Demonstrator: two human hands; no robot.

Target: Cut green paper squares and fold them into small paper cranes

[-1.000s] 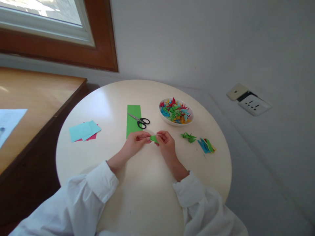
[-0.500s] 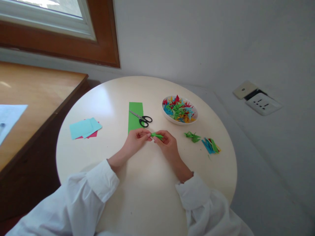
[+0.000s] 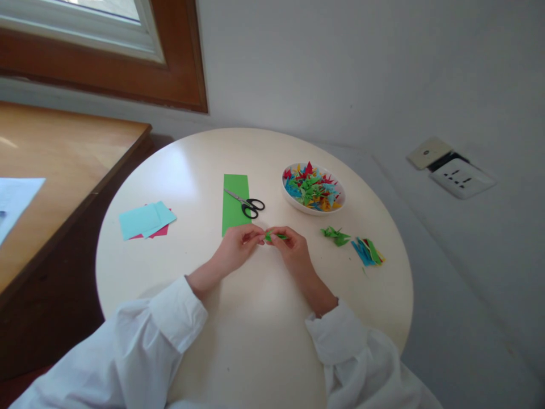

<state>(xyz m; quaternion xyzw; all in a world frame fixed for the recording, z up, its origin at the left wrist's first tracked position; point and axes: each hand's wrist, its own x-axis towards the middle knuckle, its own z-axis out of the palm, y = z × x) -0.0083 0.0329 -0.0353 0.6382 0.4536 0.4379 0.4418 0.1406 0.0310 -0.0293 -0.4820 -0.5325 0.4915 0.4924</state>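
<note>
A small folded piece of green paper (image 3: 269,235) is pinched between my two hands above the middle of the round table. My left hand (image 3: 239,244) grips its left end with thumb and fingertips. On its right side, the thumb and fingers of my right hand (image 3: 291,247) close over most of it, so its exact shape is hidden. Just beyond my left hand lies a green paper strip (image 3: 234,210), its near end partly covered by that hand. Black-handled scissors (image 3: 250,208) rest across the strip. To the right of my right hand sit folded green paper cranes (image 3: 336,236).
A white bowl (image 3: 298,205) full of colourful paper cranes stands at the back right. Folded coloured paper pieces (image 3: 368,251) lie near the right edge. Light-blue sheets (image 3: 140,220) overlap a red sheet (image 3: 162,231) on the left. A wooden desk (image 3: 72,136) stands beyond the round table (image 3: 255,352).
My right thumb and fingers have shifted over the green paper, and less of it shows now. Both hands stay in nearly the same place. The view has tilted slightly.
</note>
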